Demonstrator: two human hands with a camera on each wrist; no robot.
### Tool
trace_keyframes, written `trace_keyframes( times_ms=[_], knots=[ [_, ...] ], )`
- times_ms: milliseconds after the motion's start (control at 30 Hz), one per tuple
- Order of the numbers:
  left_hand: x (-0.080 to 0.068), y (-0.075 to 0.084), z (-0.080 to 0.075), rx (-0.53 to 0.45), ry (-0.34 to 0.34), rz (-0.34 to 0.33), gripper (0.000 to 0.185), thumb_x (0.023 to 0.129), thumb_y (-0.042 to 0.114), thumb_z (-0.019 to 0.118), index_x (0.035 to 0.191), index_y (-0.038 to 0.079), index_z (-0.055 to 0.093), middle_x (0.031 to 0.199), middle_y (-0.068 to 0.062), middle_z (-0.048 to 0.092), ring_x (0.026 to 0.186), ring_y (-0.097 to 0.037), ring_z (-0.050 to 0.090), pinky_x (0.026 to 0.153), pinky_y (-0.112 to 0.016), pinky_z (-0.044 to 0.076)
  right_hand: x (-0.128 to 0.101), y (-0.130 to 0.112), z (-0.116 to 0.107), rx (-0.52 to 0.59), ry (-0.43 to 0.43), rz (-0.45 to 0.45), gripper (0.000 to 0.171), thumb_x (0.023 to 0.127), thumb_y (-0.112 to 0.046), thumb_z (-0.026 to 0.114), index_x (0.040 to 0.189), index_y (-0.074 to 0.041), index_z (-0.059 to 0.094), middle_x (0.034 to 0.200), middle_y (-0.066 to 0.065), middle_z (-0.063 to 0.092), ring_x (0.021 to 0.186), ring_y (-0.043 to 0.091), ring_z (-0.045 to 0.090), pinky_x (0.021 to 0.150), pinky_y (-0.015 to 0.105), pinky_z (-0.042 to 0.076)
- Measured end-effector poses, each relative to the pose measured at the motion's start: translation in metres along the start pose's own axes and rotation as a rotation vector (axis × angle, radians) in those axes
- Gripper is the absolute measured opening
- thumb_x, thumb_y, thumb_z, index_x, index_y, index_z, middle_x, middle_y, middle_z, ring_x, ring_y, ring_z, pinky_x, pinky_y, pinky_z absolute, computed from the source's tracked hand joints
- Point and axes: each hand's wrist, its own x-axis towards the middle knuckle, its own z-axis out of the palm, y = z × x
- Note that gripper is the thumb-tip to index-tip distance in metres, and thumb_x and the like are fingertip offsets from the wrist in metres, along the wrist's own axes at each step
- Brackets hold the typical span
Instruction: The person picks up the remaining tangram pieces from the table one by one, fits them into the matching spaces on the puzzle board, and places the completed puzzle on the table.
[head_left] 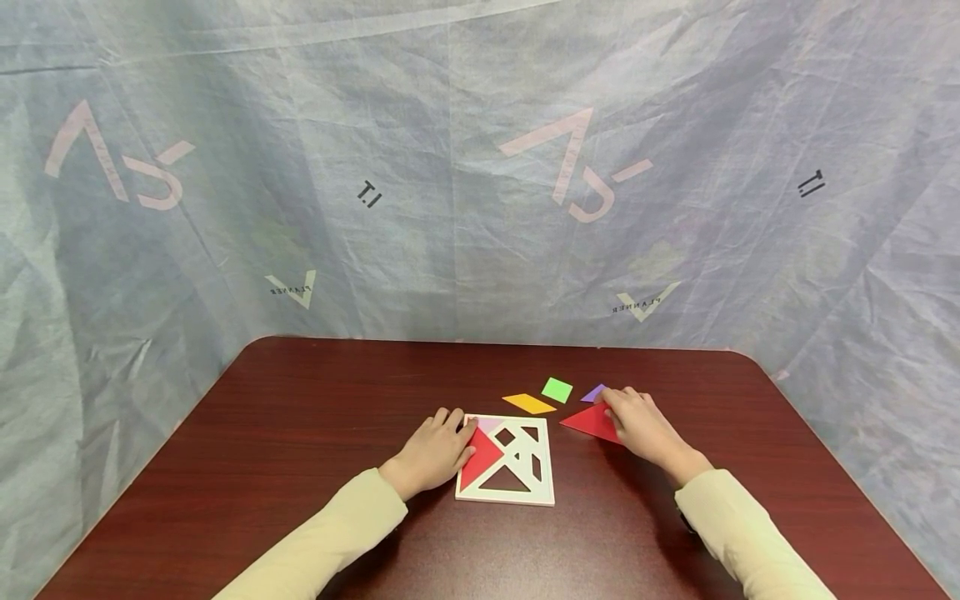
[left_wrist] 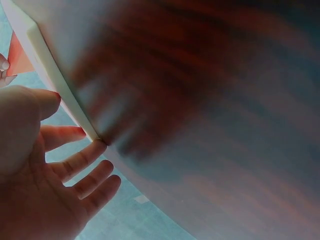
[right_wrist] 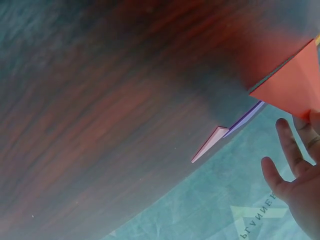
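My left hand [head_left: 431,451] rests at the left side of a white tangram tray [head_left: 550,477], its thumb and fingertips touching the edge and upper left corner. A red triangle [head_left: 482,457] fills the tray's left recess, and a pale pink piece [head_left: 491,425] lies near the top. Several other recesses show dark through the tray. To the right of the tray, my right hand [head_left: 643,427] pinches a second large red triangle [head_left: 591,422], tilted up from the table in the right wrist view. Part of this triangle is hidden by the fingers.
Behind the tray lie an orange parallelogram [head_left: 528,404] and a green square [head_left: 557,390]. A purple piece [head_left: 593,393] sits just past the right hand, with a pinkish piece [right_wrist: 210,143] beside it. The dark red wooden table [head_left: 337,383] ends at a hanging grey cloth [head_left: 450,250].
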Motion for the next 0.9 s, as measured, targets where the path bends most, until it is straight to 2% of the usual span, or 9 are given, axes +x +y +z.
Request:
trace_keyframes(
  times_ms=[233,667,900],
  knots=[
    [0.000,0.001,0.000,-0.005,-0.021,-0.006,0.040,0.092,0.034,0.051,0.123,0.011,0.057,0.109,-0.011,0.053,0.098,-0.027,0.049,0.080,-0.037,0.045,0.001,-0.002,0.000,0.003,0.036,-0.014,0.017,0.082,0.003,0.058,0.094,-0.009,0.059,0.080,0.001,0.064,0.078,0.019,0.052,0.072,0.045,0.041],
    [0.000,0.001,-0.001,-0.001,-0.030,-0.014,0.040,0.092,0.034,0.051,0.124,0.011,0.057,0.110,-0.011,0.052,0.099,-0.027,0.049,0.080,-0.038,0.045,0.004,-0.010,-0.002,0.005,0.077,-0.037,0.016,0.081,0.003,0.058,0.092,-0.010,0.058,0.072,-0.002,0.059,0.076,0.018,0.051,0.070,0.041,0.040],
    [0.000,0.001,-0.003,0.004,-0.030,-0.013,0.040,0.092,0.034,0.051,0.124,0.011,0.057,0.110,-0.011,0.052,0.099,-0.027,0.049,0.080,-0.037,0.045,0.005,-0.017,-0.003,0.037,0.067,-0.041,0.020,0.083,0.002,0.057,0.099,-0.010,0.060,0.082,-0.001,0.061,0.078,0.017,0.052,0.076,0.042,0.040]
  ],
)
